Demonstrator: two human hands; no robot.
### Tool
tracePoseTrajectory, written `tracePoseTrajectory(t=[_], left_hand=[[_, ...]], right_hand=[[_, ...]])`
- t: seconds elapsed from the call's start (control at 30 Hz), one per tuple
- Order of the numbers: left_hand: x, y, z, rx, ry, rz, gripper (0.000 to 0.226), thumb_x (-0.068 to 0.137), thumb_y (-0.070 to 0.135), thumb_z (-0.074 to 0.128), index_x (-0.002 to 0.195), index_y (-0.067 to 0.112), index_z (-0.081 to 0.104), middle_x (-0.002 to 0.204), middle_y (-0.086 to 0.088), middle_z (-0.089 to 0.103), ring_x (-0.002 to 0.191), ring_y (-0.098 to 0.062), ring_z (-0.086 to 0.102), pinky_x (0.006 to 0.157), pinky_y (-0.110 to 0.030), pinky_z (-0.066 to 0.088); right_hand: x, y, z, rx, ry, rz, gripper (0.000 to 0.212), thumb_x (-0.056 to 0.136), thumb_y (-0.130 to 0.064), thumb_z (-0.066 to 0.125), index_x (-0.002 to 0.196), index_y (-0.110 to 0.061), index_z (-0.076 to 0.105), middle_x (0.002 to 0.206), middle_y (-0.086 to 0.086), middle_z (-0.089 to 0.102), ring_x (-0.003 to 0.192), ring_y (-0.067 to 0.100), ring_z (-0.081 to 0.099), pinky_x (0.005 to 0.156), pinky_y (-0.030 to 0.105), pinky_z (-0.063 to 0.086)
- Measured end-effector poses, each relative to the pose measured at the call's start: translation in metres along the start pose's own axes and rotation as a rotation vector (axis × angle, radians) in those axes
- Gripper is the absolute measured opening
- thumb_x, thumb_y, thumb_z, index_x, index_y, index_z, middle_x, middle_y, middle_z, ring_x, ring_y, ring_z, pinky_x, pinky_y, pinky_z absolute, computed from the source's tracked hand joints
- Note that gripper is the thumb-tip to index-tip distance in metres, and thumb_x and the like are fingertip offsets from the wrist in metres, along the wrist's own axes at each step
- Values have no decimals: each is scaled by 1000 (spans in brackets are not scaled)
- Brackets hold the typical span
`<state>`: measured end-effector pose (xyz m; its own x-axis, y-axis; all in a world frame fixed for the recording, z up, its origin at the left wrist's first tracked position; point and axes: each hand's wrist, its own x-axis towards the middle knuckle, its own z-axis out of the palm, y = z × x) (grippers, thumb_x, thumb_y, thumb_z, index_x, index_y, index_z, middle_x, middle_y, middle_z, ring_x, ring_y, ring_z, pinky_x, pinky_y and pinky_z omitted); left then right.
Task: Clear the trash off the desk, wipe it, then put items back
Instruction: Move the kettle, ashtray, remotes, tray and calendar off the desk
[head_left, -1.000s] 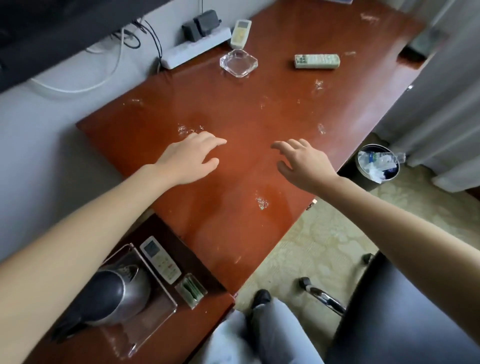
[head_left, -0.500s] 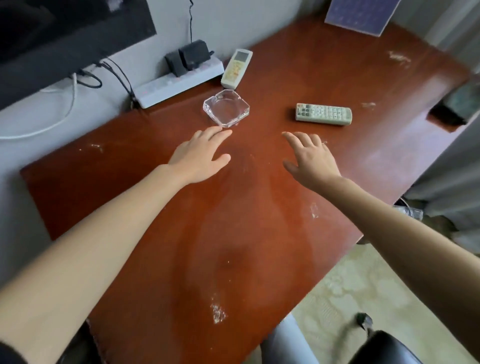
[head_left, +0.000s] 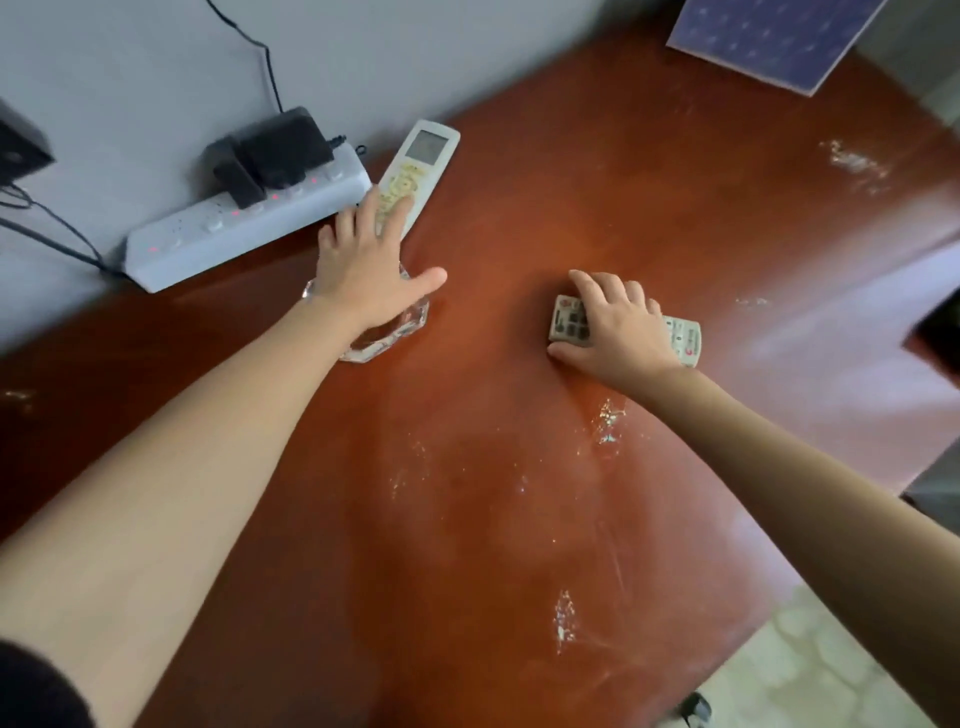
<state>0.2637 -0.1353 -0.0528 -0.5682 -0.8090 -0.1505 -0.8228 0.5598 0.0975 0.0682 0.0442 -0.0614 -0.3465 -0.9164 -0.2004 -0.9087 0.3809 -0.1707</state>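
- Change since the earlier frame: both hands have advanced up the desk (head_left: 519, 493). The left hand (head_left: 363, 265), previously short of the glass ashtray (head_left: 387, 335), now extends over it. The right hand (head_left: 618, 327), previously hovering below the TV remote (head_left: 684, 343), now covers it.
- Left hand, centre left of the frame: fingers straight, thumb spread to the right, nothing grasped. The palm hides most of the ashtray. The fingertips overlap the lower end of the air-conditioner remote (head_left: 423, 161); contact cannot be confirmed.
- Right hand, centre of the frame: fingers curved over the far long edge of the TV remote, thumb against its near long edge, so the hand is grasping the remote. The remote lies flat on the desk, both ends protruding from under the hand.
- Air-conditioner remote: upper centre, display end pointing toward the top of the frame, lying diagonally just beside the right end of the power strip (head_left: 244, 228).
- Power strip: upper left, against the grey wall (head_left: 156, 62), red indicator lights on, with black adapters (head_left: 280, 150) plugged in.
- White smears (head_left: 608, 421): patches below the right wrist, at the lower centre and at the upper right of the desk.
- Patterned card (head_left: 769, 36): blue-purple, upper right corner of the frame, on the far end of the desk.
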Motion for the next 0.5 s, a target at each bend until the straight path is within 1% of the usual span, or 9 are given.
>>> tracePoseTrajectory(t=[0.13,0.23,0.33,0.4,0.43,0.5], left_hand=[[29,20,6,-133,21,-130,78,86,57,49,146,16,21,152,-14,16,133,-37,21,104,-49,28],[35,24,9,-221,125,-151,58,89,35,57,138,14,36,142,-16,28,125,-38,29,99,-49,38],[36,23,7,-281,193,-121,43,89,17,57,130,12,45,134,-17,34,121,-36,35,95,-46,43],[36,23,5,-320,189,-100,43,87,10,58,128,11,46,131,-18,34,120,-35,36,97,-42,40],[35,23,4,-344,172,-99,47,85,9,59,129,10,45,132,-18,33,121,-35,36,99,-40,38],[33,24,1,-364,123,-114,61,83,8,61,137,8,34,136,-20,32,125,-36,32,103,-38,32]], right_hand=[[7,3,-2,56,-1,-40,69,80,-48,64,137,-18,39,131,6,43,119,29,38,96,44,36],[10,5,-4,94,0,-32,66,79,-48,65,134,-18,43,126,5,45,116,28,40,94,43,37],[12,5,-7,126,2,-16,66,79,-49,65,133,-19,44,125,4,46,116,26,40,93,41,38],[11,5,-9,178,9,14,65,79,-49,65,133,-18,45,124,5,46,116,26,40,93,41,41],[10,4,-11,215,12,31,64,80,-49,65,132,-17,45,123,5,46,116,25,40,93,41,42],[7,1,-14,279,19,50,62,80,-48,64,131,-17,47,121,4,47,115,24,40,92,39,43]])
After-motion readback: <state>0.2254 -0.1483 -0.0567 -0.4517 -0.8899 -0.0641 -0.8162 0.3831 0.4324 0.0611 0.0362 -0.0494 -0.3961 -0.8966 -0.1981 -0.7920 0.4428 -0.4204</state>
